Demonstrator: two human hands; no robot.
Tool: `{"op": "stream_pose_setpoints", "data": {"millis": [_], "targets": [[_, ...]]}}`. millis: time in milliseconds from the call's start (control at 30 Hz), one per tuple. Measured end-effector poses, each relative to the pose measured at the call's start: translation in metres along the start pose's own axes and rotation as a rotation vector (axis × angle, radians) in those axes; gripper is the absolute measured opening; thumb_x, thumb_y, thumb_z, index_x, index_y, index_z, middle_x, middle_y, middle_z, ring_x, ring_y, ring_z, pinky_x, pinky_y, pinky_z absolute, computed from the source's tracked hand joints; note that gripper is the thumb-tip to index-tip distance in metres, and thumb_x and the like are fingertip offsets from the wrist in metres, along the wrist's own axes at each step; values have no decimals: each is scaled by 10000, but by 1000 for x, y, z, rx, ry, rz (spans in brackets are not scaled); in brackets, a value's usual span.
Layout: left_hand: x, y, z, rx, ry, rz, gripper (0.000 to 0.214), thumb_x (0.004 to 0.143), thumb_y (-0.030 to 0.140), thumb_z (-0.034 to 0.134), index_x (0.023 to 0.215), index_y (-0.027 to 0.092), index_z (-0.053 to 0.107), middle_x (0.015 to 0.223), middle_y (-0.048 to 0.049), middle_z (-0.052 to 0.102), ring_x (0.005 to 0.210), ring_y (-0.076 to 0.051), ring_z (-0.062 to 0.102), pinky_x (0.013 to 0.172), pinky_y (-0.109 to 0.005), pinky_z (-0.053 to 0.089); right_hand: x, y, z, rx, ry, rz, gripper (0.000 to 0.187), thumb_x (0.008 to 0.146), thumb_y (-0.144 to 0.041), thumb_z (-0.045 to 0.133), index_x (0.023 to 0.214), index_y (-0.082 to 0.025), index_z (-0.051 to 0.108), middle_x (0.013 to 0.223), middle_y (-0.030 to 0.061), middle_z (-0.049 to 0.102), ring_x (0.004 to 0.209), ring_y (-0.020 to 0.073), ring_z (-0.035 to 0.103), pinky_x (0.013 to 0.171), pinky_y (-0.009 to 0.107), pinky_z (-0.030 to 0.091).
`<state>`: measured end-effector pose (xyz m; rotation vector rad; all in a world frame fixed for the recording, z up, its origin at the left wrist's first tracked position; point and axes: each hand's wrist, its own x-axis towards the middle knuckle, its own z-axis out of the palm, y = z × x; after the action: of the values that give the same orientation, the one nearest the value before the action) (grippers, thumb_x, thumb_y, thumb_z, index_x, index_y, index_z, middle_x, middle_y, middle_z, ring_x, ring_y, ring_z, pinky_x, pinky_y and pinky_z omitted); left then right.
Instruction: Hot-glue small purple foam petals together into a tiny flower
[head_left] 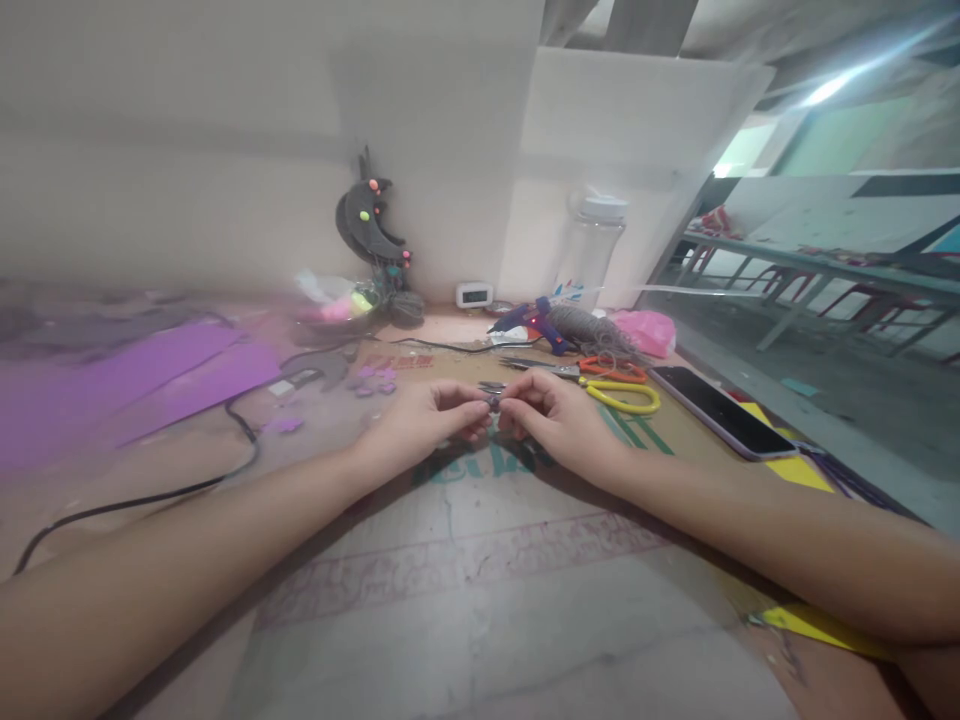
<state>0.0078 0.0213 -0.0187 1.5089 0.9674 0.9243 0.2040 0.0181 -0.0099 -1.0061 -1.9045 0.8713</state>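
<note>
Close together over the cardboard, my left hand (459, 410) and my right hand (534, 408) are both closed in a pinch. Between their fingertips is a small purplish-grey piece (493, 402), too small and blurred for its kind to show. Just beyond the fingers lie scissors with yellow handles (626, 397) and scissors with orange handles (619, 370). Several small purple flower-shaped cutouts (376, 378) rest to the left of my left hand. Behind my right hand is a blue glue gun (529, 322), beside a ball of grey yarn (585, 328).
A phone (724, 410) lies at the right edge over yellow sheets (799, 470). Purple sheets (187, 375) and a black cable (142, 505) are at left. Along the wall stand a clear bottle (592, 245), a small white clock (475, 295) and a dark crescent ornament (364, 225).
</note>
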Motion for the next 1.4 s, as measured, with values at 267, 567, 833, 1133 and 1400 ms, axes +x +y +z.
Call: {"op": "stream_pose_setpoints", "data": {"millis": [267, 567, 833, 1133, 1400], "targets": [[-5, 3, 2, 146, 2, 63, 333, 781, 403, 656, 1008, 160, 665, 835, -52, 724, 732, -170, 678, 725, -298, 528, 1, -11, 2, 26, 0, 84, 118, 836, -282, 585, 810, -182, 527, 663, -6, 655, 545, 115, 609, 521, 226, 475], [-9, 6, 7, 267, 88, 112, 272, 823, 398, 587, 962, 170, 638, 780, -35, 701, 687, -152, 654, 637, -252, 508, 0, -11, 4, -4, -10, 47, 109, 840, -281, 580, 811, -183, 542, 659, -9, 654, 545, 110, 609, 527, 223, 476], [-8, 4, 5, 277, 81, 141, 301, 834, 415, 561, 968, 166, 665, 836, -49, 695, 728, -162, 645, 655, -260, 517, 0, -9, 3, 16, -25, 42, 135, 844, -312, 581, 835, -181, 550, 681, -6, 650, 555, 109, 604, 546, 234, 486], [-9, 7, 3, 277, 97, 148, 334, 842, 463, 560, 936, 162, 672, 820, -56, 702, 750, -175, 660, 689, -276, 530, 0, -8, 3, 51, -24, 37, 145, 862, -331, 546, 839, -194, 503, 641, -18, 605, 534, 102, 557, 527, 230, 466], [-8, 8, 2, 236, 103, 136, 324, 830, 456, 584, 913, 153, 665, 800, -51, 694, 719, -161, 652, 686, -268, 529, 0, -6, 3, 27, -59, 12, 149, 881, -313, 517, 976, -201, 491, 615, -36, 587, 534, 107, 552, 525, 231, 453]]}}
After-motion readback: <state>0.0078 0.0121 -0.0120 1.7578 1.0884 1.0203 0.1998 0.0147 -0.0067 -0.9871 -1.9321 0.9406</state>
